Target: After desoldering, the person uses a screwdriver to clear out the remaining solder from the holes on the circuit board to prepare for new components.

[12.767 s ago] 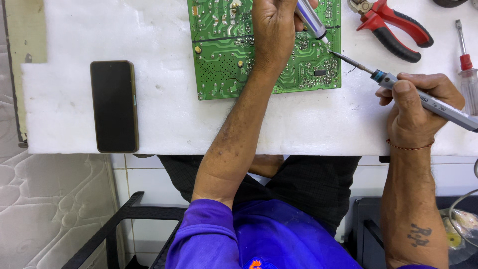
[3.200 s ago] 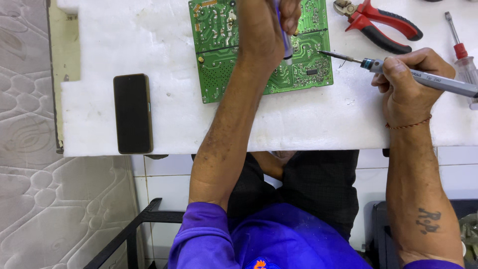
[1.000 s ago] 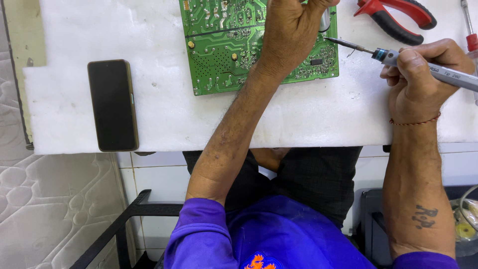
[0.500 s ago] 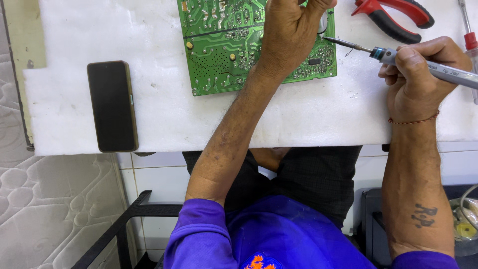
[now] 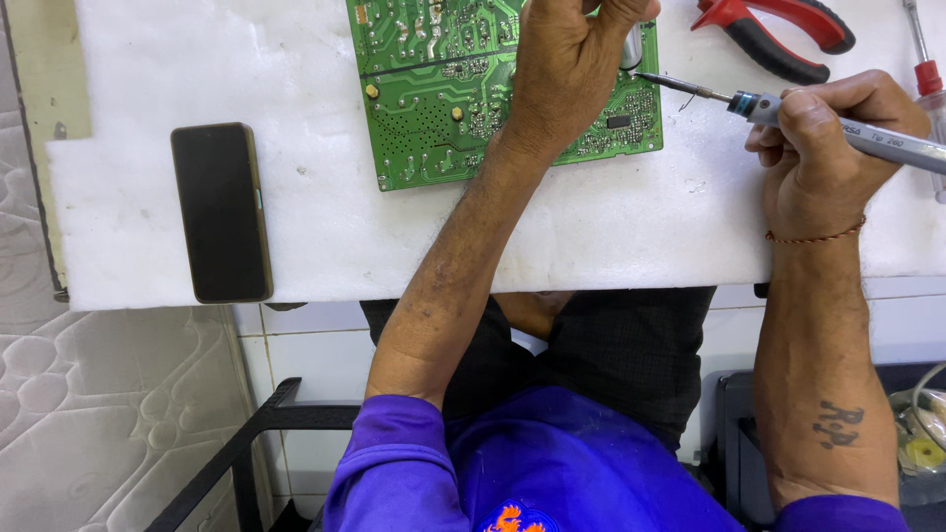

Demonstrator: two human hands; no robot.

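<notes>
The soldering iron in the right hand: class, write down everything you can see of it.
The soldering iron is a slim pen-shaped tool with a grey barrel, a dark collar with a blue band, and a thin dark metal tip. It lies nearly level, its tip pointing left and reaching the right edge of the green circuit board, close to the left hand. The right hand grips the barrel like a pen, just behind the collar. Its rear end runs out of the picture on the right.
</notes>
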